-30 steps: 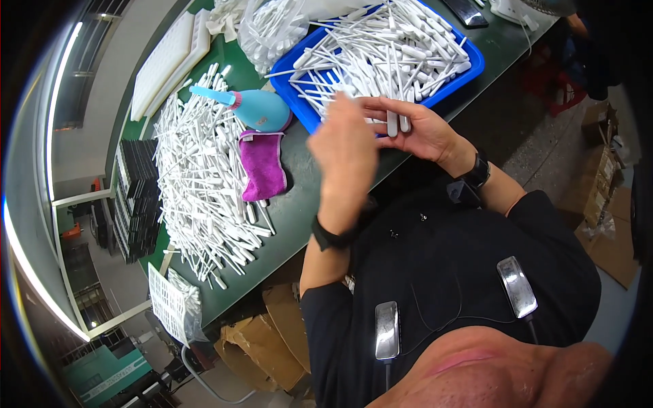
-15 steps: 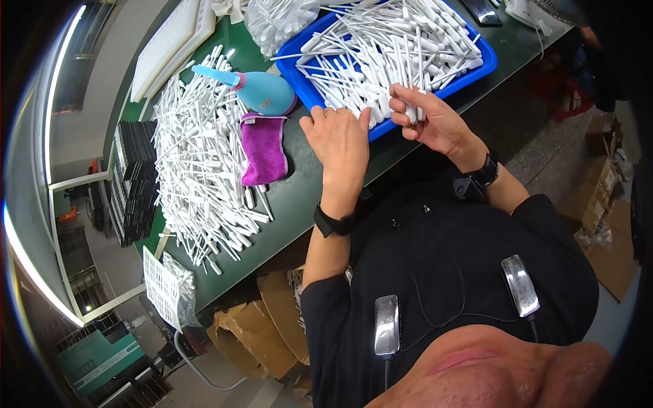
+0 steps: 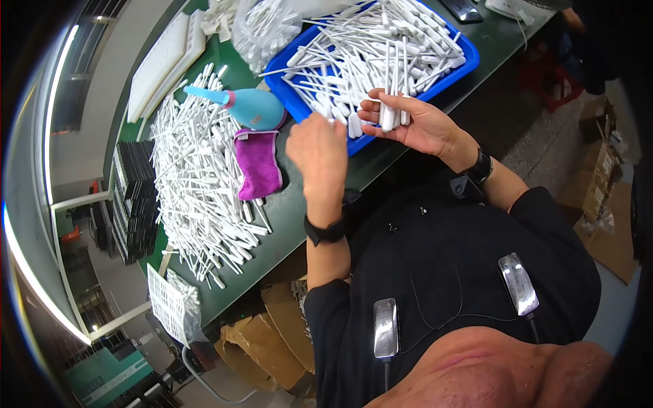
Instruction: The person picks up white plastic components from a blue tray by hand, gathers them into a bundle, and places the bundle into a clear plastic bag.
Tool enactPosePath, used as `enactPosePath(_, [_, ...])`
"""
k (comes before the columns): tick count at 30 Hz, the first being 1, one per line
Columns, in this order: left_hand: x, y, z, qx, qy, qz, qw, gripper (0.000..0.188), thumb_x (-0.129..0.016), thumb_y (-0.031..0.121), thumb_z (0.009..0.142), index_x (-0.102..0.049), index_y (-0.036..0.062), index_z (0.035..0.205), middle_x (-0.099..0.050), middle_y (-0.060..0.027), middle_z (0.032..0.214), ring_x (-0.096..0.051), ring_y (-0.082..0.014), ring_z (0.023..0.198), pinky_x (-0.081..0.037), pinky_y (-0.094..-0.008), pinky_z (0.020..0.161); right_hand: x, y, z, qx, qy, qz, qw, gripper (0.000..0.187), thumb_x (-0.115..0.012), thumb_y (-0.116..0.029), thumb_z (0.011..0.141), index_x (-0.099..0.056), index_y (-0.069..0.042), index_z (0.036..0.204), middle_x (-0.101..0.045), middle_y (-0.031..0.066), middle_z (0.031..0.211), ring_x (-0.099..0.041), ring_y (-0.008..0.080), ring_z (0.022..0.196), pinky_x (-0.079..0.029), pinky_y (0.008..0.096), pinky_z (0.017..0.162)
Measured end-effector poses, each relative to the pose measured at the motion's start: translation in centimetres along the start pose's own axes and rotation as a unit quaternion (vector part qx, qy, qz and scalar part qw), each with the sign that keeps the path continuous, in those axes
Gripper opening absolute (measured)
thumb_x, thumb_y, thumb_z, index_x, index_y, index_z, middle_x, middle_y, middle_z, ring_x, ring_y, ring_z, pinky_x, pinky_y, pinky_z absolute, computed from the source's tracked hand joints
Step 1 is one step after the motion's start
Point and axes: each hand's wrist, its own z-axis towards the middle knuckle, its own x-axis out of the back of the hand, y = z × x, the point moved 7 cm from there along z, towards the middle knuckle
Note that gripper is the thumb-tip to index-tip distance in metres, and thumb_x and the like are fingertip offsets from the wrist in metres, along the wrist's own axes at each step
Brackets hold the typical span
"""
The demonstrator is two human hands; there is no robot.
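Observation:
My right hand point(image 3: 420, 126) is closed around several white sticks with thick rounded ends point(image 3: 388, 120), over the front edge of a blue tray point(image 3: 286, 96). The held sticks point away from me, thick ends toward the palm. Many similar white sticks point(image 3: 408, 27) lie heaped in the tray. Just left of the right hand, at the tray's near left corner, is my left hand point(image 3: 318, 158), back upward. Motion smears its fingers, and whether they hold anything is hidden.
On the green table, a large pile of white sticks point(image 3: 197, 183) lies left. Beside it are a purple cloth point(image 3: 260, 166) and a light blue squeeze blower point(image 3: 255, 109). Behind stand a clear bag of sticks point(image 3: 265, 30) and white foam slabs point(image 3: 160, 61). Black stacked trays point(image 3: 132, 197) line the left edge.
The left hand has shifted slightly left and down and is now blurred. The right hand has turned, showing more of the palm and the sticks. The whole view has shifted a little.

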Motion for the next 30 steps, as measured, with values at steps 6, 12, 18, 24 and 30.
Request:
enactPosePath(6, [3.9,-1.3,-1.3,0.056,0.026,-0.114,0.992,0.028,-0.065,0.030,0.085,-0.065,0.0024,0.083,-0.066,-0.0125,0.079,-0.064,-0.0315,0.075,-0.049,-0.0431,0.063,-0.8,0.0,0.1,0.002,-0.041,0.025,0.999,0.038,-0.050,-0.017,0.100,-0.043,0.000,0.133,-0.054,0.0175,0.127,-0.053,0.0275,0.122,-0.046,0.0444,0.104])
enactPosePath(12, [5.6,-2.7,-2.5,0.082,0.110,-0.118,0.983,0.025,-0.063,0.027,0.087,-0.066,0.0026,0.085,-0.065,-0.0114,0.077,-0.064,-0.0303,0.072,-0.049,-0.0413,0.064,-1.0,0.6,0.4,-0.023,-0.049,0.030,0.998,0.043,-0.049,-0.016,0.100,-0.039,0.001,0.138,-0.052,0.0180,0.129,-0.052,0.0277,0.123,-0.044,0.0421,0.106])
enactPosePath(18, [7.1,-1.0,-2.9,0.104,0.128,-0.270,0.949,0.022,-0.062,0.025,0.089,-0.066,0.0035,0.088,-0.065,-0.0100,0.079,-0.064,-0.0272,0.076,-0.049,-0.0400,0.064,-2.3,1.1,0.0,-0.050,-0.064,0.050,0.995,0.045,-0.050,-0.016,0.100,-0.038,0.000,0.140,-0.053,0.0160,0.129,-0.052,0.0251,0.123,-0.044,0.0421,0.105])
enactPosePath(24, [2.7,5.5,-2.2,-0.062,0.145,-0.121,0.980,0.023,-0.062,0.028,0.091,-0.066,0.0056,0.093,-0.065,-0.0086,0.087,-0.063,-0.0233,0.087,-0.049,-0.0388,0.066,-1.4,1.6,1.0,-0.041,-0.019,0.064,0.997,0.041,-0.054,-0.020,0.098,-0.046,-0.001,0.134,-0.058,0.0114,0.122,-0.059,0.0240,0.112,-0.052,0.0393,0.096])
enactPosePath(30, [1.9,0.7,-0.5,0.029,0.076,-0.267,0.960,0.030,-0.064,0.034,0.088,-0.064,0.0043,0.089,-0.064,-0.0121,0.084,-0.064,-0.0296,0.080,-0.050,-0.0388,0.066,0.4,-1.1,-0.1,-0.028,-0.024,0.070,0.997,0.036,-0.058,-0.016,0.096,-0.049,-0.004,0.129,-0.060,0.0051,0.107,-0.060,0.0138,0.092,-0.049,0.0211,0.058])
